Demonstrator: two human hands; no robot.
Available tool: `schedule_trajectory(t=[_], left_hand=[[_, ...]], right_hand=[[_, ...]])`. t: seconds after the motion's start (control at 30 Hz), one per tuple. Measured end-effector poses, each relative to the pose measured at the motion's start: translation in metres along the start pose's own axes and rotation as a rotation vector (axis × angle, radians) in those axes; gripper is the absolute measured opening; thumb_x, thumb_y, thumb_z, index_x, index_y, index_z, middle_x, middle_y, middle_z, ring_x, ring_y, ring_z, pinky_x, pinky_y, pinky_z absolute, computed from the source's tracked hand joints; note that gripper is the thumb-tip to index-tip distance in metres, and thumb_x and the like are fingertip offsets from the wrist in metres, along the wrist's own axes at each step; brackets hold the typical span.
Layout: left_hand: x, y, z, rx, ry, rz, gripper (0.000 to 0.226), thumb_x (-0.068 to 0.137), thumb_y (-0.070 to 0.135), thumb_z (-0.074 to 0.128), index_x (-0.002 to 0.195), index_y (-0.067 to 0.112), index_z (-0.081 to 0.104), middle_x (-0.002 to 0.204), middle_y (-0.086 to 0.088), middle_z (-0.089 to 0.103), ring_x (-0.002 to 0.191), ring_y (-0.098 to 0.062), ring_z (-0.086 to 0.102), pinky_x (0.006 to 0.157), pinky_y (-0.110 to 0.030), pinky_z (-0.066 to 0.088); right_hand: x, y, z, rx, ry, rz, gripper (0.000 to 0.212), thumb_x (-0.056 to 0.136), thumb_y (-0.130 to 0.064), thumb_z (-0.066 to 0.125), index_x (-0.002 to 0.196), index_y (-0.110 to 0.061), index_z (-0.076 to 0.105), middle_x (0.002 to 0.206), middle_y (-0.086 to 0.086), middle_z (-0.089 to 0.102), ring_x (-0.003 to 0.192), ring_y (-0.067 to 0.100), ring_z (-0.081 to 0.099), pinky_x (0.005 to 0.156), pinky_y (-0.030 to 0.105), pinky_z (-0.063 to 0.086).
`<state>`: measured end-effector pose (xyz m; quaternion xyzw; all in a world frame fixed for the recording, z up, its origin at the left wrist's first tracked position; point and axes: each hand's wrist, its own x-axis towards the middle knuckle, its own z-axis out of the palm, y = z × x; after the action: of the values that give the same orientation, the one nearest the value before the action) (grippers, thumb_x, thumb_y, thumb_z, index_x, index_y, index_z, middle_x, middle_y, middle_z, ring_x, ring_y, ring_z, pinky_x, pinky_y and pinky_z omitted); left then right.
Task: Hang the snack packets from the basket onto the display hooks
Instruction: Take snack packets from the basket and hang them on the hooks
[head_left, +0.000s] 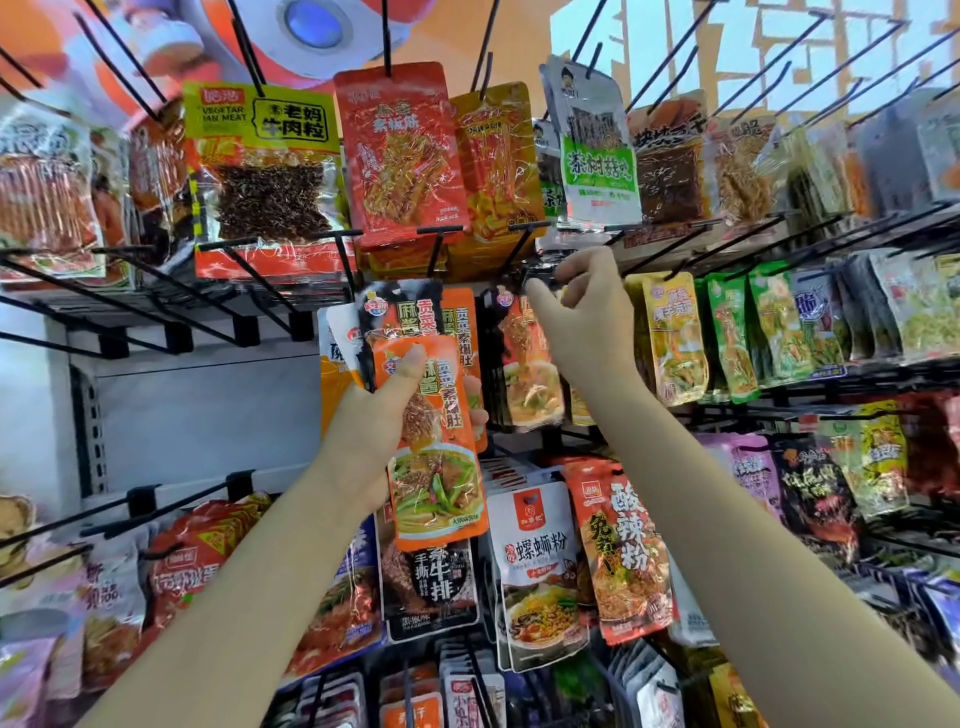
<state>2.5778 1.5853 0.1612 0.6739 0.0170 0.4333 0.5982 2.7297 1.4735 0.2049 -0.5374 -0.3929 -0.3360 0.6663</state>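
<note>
My left hand (371, 426) grips a small stack of orange snack packets (434, 447), thumb pressed on the front one, in front of the middle of the rack. My right hand (587, 317) is raised to the right of it and pinches the top of an orange and black packet (530, 364) at the tip of a black display hook (524, 244). That packet hangs down below my fingers. The basket is not in view.
Black wire hooks (156, 312) jut out on every level, several bare at the left. Hanging packets fill the rack: a yellow pack (265, 156) and red pack (400, 150) above, white and orange noodle packs (540, 571) below, green packs (769, 327) at the right.
</note>
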Motion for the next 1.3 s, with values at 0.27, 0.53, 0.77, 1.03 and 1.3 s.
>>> schedule_trajectory(t=[0.27, 0.53, 0.77, 1.03, 1.3], left_hand=[[-0.003, 0.009, 0.008, 0.003, 0.175, -0.064, 0.111, 0.037, 0.084, 0.08, 0.121, 0.011, 0.066, 0.113, -0.012, 0.074, 0.099, -0.031, 0.073, 0.092, -0.054, 0.057], [-0.009, 0.01, -0.008, -0.087, 0.096, -0.044, 0.062, 0.081, 0.048, 0.072, 0.128, 0.011, 0.056, 0.104, -0.012, 0.077, 0.094, -0.032, 0.075, 0.091, -0.055, 0.057], [-0.016, 0.018, -0.03, -0.034, 0.196, -0.052, 0.089, 0.073, 0.068, 0.075, 0.134, 0.007, 0.054, 0.125, -0.013, 0.07, 0.111, -0.031, 0.07, 0.095, -0.053, 0.054], [-0.017, 0.018, -0.045, 0.047, 0.278, -0.026, 0.082, 0.096, 0.057, 0.056, 0.147, -0.002, 0.032, 0.12, -0.012, 0.069, 0.108, -0.028, 0.066, 0.093, -0.048, 0.055], [-0.017, 0.016, -0.05, 0.018, 0.16, 0.011, 0.047, 0.105, 0.041, 0.047, 0.09, 0.007, 0.077, 0.094, -0.016, 0.078, 0.079, -0.033, 0.075, 0.082, -0.055, 0.06]], right_hand=[[-0.039, -0.012, 0.014, 0.065, -0.739, 0.048, 0.043, 0.086, -0.046, 0.076, 0.118, -0.019, 0.065, 0.1, -0.005, 0.073, 0.086, 0.009, 0.069, 0.073, 0.025, 0.056], [-0.04, -0.014, 0.024, 0.264, -0.694, 0.147, 0.01, 0.092, -0.023, 0.073, 0.101, -0.021, 0.072, 0.093, -0.005, 0.076, 0.078, 0.004, 0.073, 0.066, 0.019, 0.057], [-0.041, -0.018, 0.048, 0.336, -0.523, 0.235, 0.009, 0.087, -0.018, 0.078, 0.086, -0.027, 0.076, 0.089, -0.003, 0.078, 0.085, 0.016, 0.074, 0.079, 0.038, 0.06], [-0.015, -0.025, 0.051, 0.266, -0.372, 0.257, 0.01, 0.099, -0.031, 0.062, 0.098, -0.022, 0.067, 0.1, 0.008, 0.075, 0.092, 0.024, 0.072, 0.087, 0.049, 0.059], [-0.004, -0.03, 0.062, 0.265, -0.297, 0.304, 0.017, 0.099, -0.034, 0.062, 0.089, -0.023, 0.07, 0.103, 0.024, 0.071, 0.079, 0.027, 0.065, 0.081, 0.057, 0.057]])
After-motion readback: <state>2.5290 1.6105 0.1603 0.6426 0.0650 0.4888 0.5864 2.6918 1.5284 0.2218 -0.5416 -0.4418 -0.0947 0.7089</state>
